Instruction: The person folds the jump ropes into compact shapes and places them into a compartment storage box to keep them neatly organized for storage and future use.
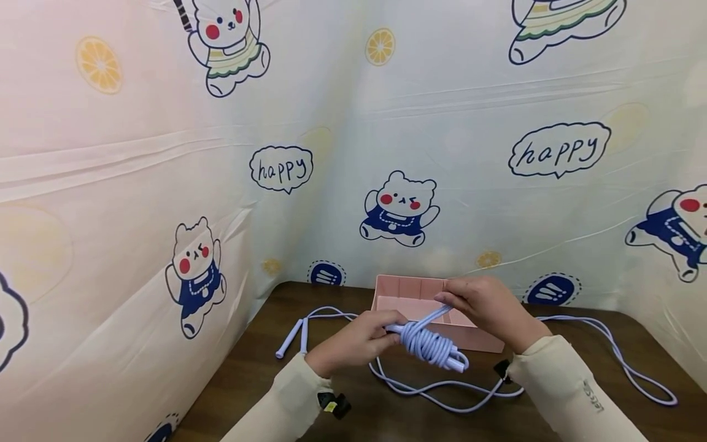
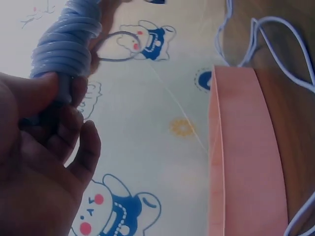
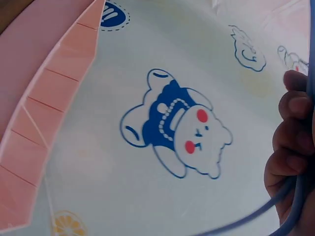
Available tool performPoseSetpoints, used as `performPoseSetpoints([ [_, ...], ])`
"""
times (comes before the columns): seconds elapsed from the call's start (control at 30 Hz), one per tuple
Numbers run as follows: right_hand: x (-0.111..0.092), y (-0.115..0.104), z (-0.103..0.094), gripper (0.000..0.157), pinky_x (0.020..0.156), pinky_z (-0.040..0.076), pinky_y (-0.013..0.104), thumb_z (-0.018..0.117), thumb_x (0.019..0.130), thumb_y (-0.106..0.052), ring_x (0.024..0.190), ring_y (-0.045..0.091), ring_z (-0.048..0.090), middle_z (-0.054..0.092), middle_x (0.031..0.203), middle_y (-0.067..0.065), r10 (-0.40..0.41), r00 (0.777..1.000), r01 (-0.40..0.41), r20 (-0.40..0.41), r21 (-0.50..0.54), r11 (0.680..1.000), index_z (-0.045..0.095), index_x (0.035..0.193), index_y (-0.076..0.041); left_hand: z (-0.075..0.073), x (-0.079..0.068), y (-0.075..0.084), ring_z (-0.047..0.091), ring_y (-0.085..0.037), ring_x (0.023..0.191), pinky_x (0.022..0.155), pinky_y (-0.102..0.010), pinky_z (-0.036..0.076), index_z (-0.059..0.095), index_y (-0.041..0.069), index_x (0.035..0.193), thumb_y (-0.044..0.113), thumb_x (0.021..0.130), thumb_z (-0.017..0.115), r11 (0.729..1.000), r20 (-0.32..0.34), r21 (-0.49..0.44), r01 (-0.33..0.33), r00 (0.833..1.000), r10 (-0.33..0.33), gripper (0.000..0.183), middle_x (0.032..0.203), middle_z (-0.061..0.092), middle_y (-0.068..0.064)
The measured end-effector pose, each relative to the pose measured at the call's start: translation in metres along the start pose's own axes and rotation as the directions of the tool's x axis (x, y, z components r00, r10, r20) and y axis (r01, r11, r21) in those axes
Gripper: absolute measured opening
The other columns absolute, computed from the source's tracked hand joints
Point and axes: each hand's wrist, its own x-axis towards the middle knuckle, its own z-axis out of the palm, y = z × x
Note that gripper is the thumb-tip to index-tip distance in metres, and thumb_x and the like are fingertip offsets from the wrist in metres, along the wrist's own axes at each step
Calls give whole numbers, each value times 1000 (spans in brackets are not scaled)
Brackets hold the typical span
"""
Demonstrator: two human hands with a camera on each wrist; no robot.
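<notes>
My left hand [image 1: 360, 339] grips one end of a pale blue jump rope [image 1: 428, 345], its thumb and fingers round the handle end. The cord is wound in tight coils about the handles, and a handle tip sticks out at the lower right. In the left wrist view the coils [image 2: 61, 49] rise above the thumb. Up and to the right, my right hand [image 1: 488, 305] holds a doubled strand of cord that runs down to the coils. Curled fingers [image 3: 293, 132] close round that cord in the right wrist view.
A pink box [image 1: 464, 336] with an open top stands behind the hands on the dark wooden table [image 1: 265, 393]. More pale blue cord [image 1: 436, 388] loops over the table, with loose handles [image 1: 289, 339] at the left. A printed curtain [image 1: 331, 215] surrounds the table.
</notes>
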Motion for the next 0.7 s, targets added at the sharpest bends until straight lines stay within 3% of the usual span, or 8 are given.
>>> performPoseSetpoints([
  [0.17,-8,10,9,15,54,42,21,71,88,-19,60,0,44,42,66,-19,25,999,-22,-25,104,994,59,81,-26,-5,-7,0,56,-16,90,78,-33,52,62,18,116,12,100,55,975,-50,-221,34,998,-46,19,102,59,1],
  [0.3,-18,15,22,18,53,39,19,67,92,-17,59,1,42,40,66,-17,-23,996,38,-90,171,985,57,80,-26,-7,-10,-4,55,-24,95,82,-37,52,61,13,122,9,100,54,942,-136,-335,6,989,-55,23,109,58,-6],
  [0.37,-22,15,30,18,51,38,19,61,96,-24,58,1,42,41,65,-15,-51,993,67,-106,154,986,58,79,-24,-7,-9,-7,54,-26,93,79,-35,51,60,10,124,6,100,54,938,-184,-346,-19,982,-48,25,107,57,-9],
  [0.43,-26,11,39,23,53,45,20,54,100,-32,61,0,48,54,68,-13,-58,994,70,-96,128,989,63,83,-20,-6,-8,-8,53,-26,88,74,-32,50,60,9,121,6,100,54,940,-224,-339,-33,973,-46,23,102,55,-10],
  [0.57,-27,-1,55,26,59,50,24,54,100,-33,65,2,51,63,75,-9,2,999,2,-32,111,994,69,89,-14,-3,-5,-9,54,-25,86,73,-32,50,60,9,118,4,99,55,947,-313,-322,-9,945,-98,21,101,56,-9],
  [0.7,-25,-13,65,9,53,43,23,64,96,-22,59,2,44,48,65,-14,103,994,-107,29,185,977,63,88,-17,0,-2,-10,56,-25,92,78,-35,52,60,9,119,3,98,56,947,-389,-316,56,903,-184,22,108,59,-6],
])
